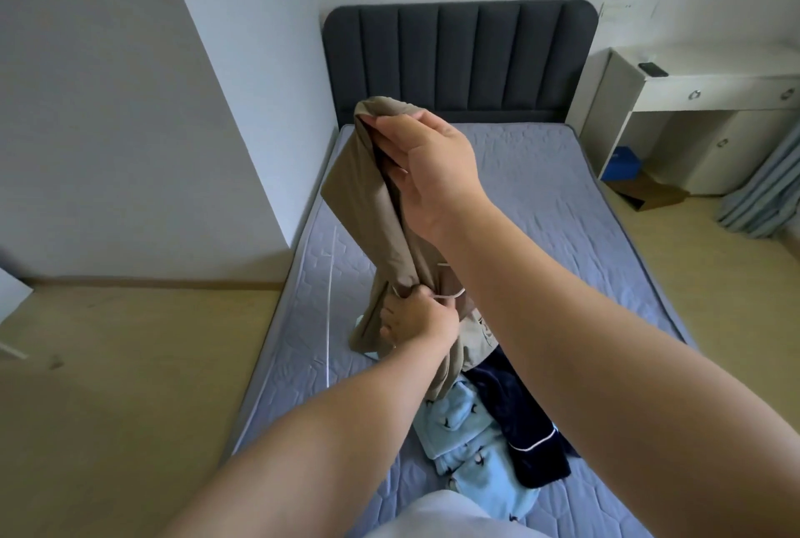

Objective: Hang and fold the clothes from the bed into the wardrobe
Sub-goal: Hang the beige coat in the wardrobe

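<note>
Tan garment (372, 200): held up over the bed (562, 234), hanging in a long bunch at frame centre. Its lower end trails to the pile at 6 o'clock.
Right hand (428, 174): at the garment's 12 o'clock end, fingertips and thumb pinching the top fold.
Left hand (415, 319): at the garment's lower part, fingers curled round gathered cloth with a white piped edge.
Navy garment (524, 429): crumpled on the bed at 5 o'clock, white piping showing, touching the tan one.
Light blue garment (459, 429): printed and fleecy, just beside the navy one at its 9 o'clock.
Headboard (459, 57): dark grey and padded, at 12 o'clock.
White surface (714, 83): at 2 o'clock, carrying a small dark object (653, 69); what it is cannot be told.
Blue box (623, 163) and cardboard box (649, 191): on the floor under the surface.
Curtain (762, 191): at 3 o'clock.
</note>
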Demonstrator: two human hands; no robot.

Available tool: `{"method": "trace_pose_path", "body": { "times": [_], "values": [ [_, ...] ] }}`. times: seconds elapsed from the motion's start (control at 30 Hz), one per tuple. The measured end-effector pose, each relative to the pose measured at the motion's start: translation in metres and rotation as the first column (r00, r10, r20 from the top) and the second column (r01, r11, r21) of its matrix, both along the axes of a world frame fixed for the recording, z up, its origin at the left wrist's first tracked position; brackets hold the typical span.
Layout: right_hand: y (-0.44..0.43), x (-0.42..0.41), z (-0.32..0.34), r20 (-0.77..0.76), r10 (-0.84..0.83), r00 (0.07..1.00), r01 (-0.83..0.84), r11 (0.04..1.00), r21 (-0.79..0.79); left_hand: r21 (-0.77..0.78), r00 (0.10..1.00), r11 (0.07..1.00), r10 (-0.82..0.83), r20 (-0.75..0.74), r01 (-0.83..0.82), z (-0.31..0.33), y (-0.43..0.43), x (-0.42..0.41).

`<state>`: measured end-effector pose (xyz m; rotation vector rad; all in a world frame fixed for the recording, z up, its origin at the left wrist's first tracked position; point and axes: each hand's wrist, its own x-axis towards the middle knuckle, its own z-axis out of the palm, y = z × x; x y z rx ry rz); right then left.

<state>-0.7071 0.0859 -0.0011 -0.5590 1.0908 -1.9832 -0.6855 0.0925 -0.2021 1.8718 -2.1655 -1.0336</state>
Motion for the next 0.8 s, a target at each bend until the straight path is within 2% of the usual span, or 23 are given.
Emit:
{"method": "trace_pose_path", "body": {
  "times": [0.1,0.23,0.33,0.43,0.5,0.6,0.8],
  "values": [
    [0.006,-0.008,0.003,0.008,-0.013,1.0,0.014,0.999,-0.039,-0.011,0.999,0.999,-0.034,0.005,0.034,-0.009,-0.022,0.01],
    [0.013,-0.019,0.006,0.026,-0.053,0.998,0.054,0.998,-0.014,-0.136,0.994,0.985,-0.106,0.037,0.11,-0.003,-0.029,0.026],
    [0.01,-0.014,0.009,-0.005,-0.039,0.999,0.039,0.999,-0.014,-0.141,0.964,0.954,-0.264,0.02,0.264,-0.008,-0.016,0.037],
    [0.005,-0.005,0.016,-0.025,-0.015,1.0,0.014,0.999,-0.031,-0.135,0.922,0.921,-0.378,-0.085,0.366,-0.019,0.006,0.044],
    [0.002,0.0,0.021,-0.013,-0.002,1.0,0.001,0.999,-0.044,-0.179,0.909,0.895,-0.417,-0.012,0.408,-0.024,0.015,0.046],
    [0.002,0.004,0.027,-0.03,0.009,1.0,-0.011,0.998,-0.057,-0.251,0.932,0.898,-0.342,0.117,0.361,-0.022,0.016,0.039],
    [0.003,0.005,0.034,-0.033,-0.006,0.999,0.003,0.997,-0.074,-0.318,0.971,0.919,-0.202,0.129,0.234,-0.012,0.001,0.023]
  ]
}}
